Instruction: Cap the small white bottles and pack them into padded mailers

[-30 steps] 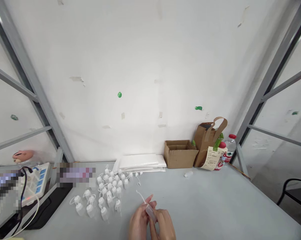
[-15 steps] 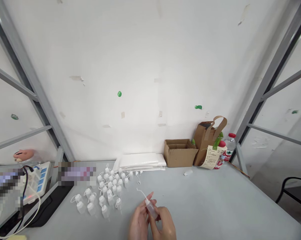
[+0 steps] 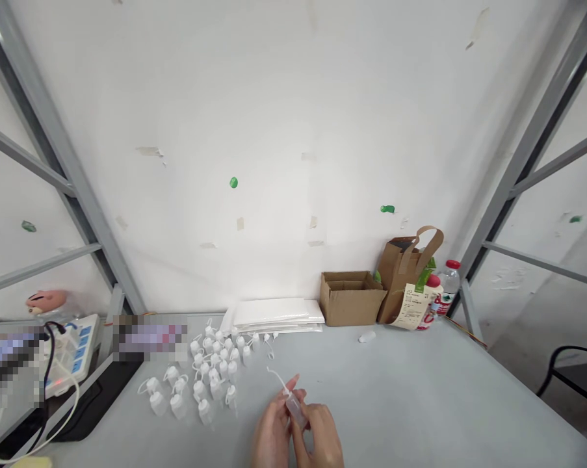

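Observation:
A small translucent squeeze bottle (image 3: 296, 408) with a white neck is tilted between my hands near the table's front edge. From its neck a thin white strap sticks out to the upper left. My left hand (image 3: 272, 426) is closed around the bottle's far side, its fingers behind it. My right hand (image 3: 321, 432) pinches the lower part of the body with thumb and fingers. Left of my hands stand several similar small bottles (image 3: 204, 411) with white caps and looped straps. A few loose white cap pieces (image 3: 271, 344) lie behind, near the white packets.
Along the wall lie a stack of white packets (image 3: 273, 313), an open cardboard box (image 3: 354, 307), a brown paper bag (image 3: 393, 273) and a red-capped bottle (image 3: 450, 279). A small white piece (image 3: 367, 337) lies before the box. At left are a power strip (image 3: 78, 354) and cables.
Almost nothing differs. Both hands keep hold of the small bottle in the same spot, with only a very slight shift of the fingers and bottle.

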The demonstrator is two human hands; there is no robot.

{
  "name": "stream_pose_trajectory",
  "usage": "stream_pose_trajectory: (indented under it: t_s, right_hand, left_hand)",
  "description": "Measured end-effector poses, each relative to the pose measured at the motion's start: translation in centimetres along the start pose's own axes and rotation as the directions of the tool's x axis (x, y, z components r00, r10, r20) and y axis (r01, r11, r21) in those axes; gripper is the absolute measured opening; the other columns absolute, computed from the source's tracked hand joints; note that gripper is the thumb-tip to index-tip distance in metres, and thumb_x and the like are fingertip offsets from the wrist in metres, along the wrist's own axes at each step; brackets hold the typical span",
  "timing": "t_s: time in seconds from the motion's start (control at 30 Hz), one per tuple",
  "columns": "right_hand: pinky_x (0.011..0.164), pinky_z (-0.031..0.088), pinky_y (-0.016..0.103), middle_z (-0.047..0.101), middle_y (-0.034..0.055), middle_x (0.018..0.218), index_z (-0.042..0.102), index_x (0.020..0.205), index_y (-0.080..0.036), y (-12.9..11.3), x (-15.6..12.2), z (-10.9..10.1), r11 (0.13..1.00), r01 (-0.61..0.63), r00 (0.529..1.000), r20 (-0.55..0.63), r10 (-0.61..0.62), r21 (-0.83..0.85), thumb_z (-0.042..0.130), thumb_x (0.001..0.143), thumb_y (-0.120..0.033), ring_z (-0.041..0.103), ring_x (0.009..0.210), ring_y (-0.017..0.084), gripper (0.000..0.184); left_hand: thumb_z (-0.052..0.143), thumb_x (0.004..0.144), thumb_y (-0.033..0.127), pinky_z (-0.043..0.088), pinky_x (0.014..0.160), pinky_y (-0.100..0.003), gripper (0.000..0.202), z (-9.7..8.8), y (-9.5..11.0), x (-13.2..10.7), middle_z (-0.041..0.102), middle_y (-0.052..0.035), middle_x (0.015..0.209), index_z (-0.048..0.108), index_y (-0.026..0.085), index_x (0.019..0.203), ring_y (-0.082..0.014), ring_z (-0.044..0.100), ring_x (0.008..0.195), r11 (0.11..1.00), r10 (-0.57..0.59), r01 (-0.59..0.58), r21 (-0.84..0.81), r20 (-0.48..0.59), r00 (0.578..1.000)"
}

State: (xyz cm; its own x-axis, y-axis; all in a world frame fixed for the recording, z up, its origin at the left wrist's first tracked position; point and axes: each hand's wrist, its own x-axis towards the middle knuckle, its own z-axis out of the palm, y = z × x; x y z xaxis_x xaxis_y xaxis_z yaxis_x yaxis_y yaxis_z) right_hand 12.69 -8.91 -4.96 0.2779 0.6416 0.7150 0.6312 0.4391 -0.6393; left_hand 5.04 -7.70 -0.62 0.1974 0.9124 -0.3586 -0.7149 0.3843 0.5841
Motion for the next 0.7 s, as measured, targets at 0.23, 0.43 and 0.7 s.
stream_pose_trajectory:
  t_s: [0.23,0.43,0.7]
  right_hand:
    - [0.050,0.038,0.025,0.049,-0.0007,0.056,0.057,0.073,-0.021,-0.3,-0.1,0.0,0.997,-0.064,0.998,-0.001,0.064,0.039,0.043,0.090,-0.032,0.046,0.052,0.014,0.024]
    - [0.049,0.039,0.024,0.048,-0.0022,0.054,0.057,0.065,-0.022,-0.8,-0.3,0.1,0.963,-0.262,0.965,0.005,0.262,0.060,0.046,0.086,-0.044,0.046,0.048,0.013,0.033]
    - [0.047,0.040,0.022,0.047,-0.0029,0.052,0.056,0.060,-0.022,-1.4,-0.1,-0.1,0.927,-0.372,0.928,-0.016,0.373,0.046,0.046,0.080,-0.058,0.045,0.046,0.012,0.043]
  left_hand:
    - [0.062,0.069,0.030,0.039,0.084,-0.032,0.034,-0.1,-0.1,-0.4,0.064,-0.0066,0.091,0.070,0.018,0.099,-0.0200,0.056,0.088,1.000,0.011,-0.011,0.004,0.028,1.000]
    - [0.062,0.069,0.030,0.039,0.082,-0.029,0.035,0.0,-0.6,-0.3,0.061,-0.0037,0.090,0.069,0.021,0.102,-0.0161,0.054,0.082,1.000,-0.001,0.001,-0.002,0.007,1.000]
    - [0.061,0.070,0.031,0.039,0.075,-0.030,0.036,0.1,-0.5,-0.5,0.061,-0.0054,0.094,0.068,0.019,0.104,-0.0159,0.053,0.076,1.000,0.003,-0.003,0.013,0.025,1.000]
